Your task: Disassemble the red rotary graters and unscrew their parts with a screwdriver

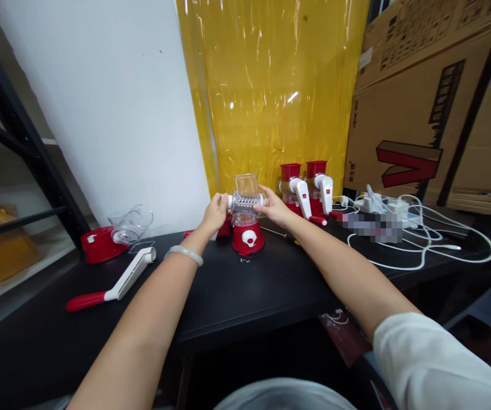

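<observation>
Both hands hold a perforated metal grater drum (245,203) with white ends, lying sideways. My left hand (216,213) pinches its left white end, and my right hand (276,207) has fingers around its right end. Directly behind and below the drum stands a rotary grater body (247,238) with a red base, a white knob and a clear upper housing. From this angle I cannot tell whether the drum sits in the housing or in front of it. Tiny white bits (245,260) lie on the table before the base.
Left on the black table (245,296) are a red-and-white crank handle (123,283) and a red base (102,244) with a clear housing. Two assembled rotary graters (291,191) stand right, beside tangled white cables (420,247) and a large cardboard box (416,114). A yellow plastic curtain (271,85) hangs behind.
</observation>
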The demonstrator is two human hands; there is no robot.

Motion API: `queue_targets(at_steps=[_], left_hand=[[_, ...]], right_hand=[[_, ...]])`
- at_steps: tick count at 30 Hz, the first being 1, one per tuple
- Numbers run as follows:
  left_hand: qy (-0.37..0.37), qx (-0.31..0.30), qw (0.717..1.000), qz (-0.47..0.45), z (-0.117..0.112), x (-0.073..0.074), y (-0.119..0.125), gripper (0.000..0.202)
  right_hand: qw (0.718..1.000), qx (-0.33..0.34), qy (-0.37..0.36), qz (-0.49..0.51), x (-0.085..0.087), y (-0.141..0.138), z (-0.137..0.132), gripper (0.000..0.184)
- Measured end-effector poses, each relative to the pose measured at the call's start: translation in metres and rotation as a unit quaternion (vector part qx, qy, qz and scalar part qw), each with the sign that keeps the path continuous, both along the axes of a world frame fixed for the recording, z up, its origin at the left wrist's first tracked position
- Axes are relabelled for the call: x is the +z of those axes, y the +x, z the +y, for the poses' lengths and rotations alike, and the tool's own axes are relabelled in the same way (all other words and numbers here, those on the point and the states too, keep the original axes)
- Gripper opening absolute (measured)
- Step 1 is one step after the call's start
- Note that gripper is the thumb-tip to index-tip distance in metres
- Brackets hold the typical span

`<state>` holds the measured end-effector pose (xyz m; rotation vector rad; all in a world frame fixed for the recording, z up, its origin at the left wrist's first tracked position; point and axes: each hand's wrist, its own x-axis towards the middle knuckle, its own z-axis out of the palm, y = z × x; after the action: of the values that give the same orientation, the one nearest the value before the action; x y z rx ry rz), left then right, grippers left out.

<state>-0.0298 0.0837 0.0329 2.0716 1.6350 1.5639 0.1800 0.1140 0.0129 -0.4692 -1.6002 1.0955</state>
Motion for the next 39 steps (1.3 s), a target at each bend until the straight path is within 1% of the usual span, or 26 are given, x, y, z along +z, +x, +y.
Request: queue_targets(at_steps=[5,8,11,15,18,20,22,25,29,32,37,39], left_hand=[[0.003,0.033,0.999,-0.030,-0.001,-0.007,0.006,0.033],[0.007,0.045,0.998,-0.035,-0.001,-0.009,0.007,0.035],[0.004,0.032,0.999,-0.021,0.000,-0.006,0.002,0.034],[0.007,0.004,1.000,-0.004,-0.002,-0.001,-0.002,0.031],[0.019,0.014,1.000,-0.014,-0.004,-0.005,0.001,0.032],[0.031,0.031,0.999,-0.030,-0.003,-0.009,0.004,0.036],[0.047,0.033,0.997,-0.043,-0.001,-0.012,0.005,0.040],[0.053,0.003,0.998,-0.038,0.005,-0.012,0.000,0.043],[0.040,-0.025,0.999,-0.016,0.009,-0.005,-0.008,0.037],[0.047,-0.022,0.999,-0.018,0.007,-0.005,-0.007,0.034],[0.071,0.016,0.997,-0.038,0.005,-0.011,0.000,0.035],[0.063,0.016,0.996,-0.056,0.007,-0.013,0.000,0.037]], right_hand=[[1.000,-0.009,-0.003,0.001,-0.003,-0.001,0.005,0.095],[1.000,-0.019,-0.003,-0.004,-0.003,0.000,0.005,0.096],[1.000,-0.011,0.000,-0.004,-0.002,0.001,0.004,0.096],[1.000,0.007,-0.011,-0.010,-0.001,0.001,0.003,0.103],[1.000,-0.008,-0.006,-0.015,-0.001,0.001,0.004,0.104],[0.999,-0.026,0.009,-0.023,-0.001,0.001,0.004,0.103],[0.998,-0.040,0.021,-0.033,-0.002,0.001,0.004,0.101],[0.998,-0.044,0.022,-0.042,-0.002,0.002,0.004,0.099],[0.999,-0.024,0.009,-0.033,-0.003,0.001,0.006,0.102],[0.999,-0.018,0.008,-0.031,-0.003,0.000,0.007,0.102],[0.999,-0.032,0.017,-0.035,-0.004,0.000,0.007,0.098],[0.999,-0.034,0.019,-0.035,-0.004,0.000,0.007,0.097]])
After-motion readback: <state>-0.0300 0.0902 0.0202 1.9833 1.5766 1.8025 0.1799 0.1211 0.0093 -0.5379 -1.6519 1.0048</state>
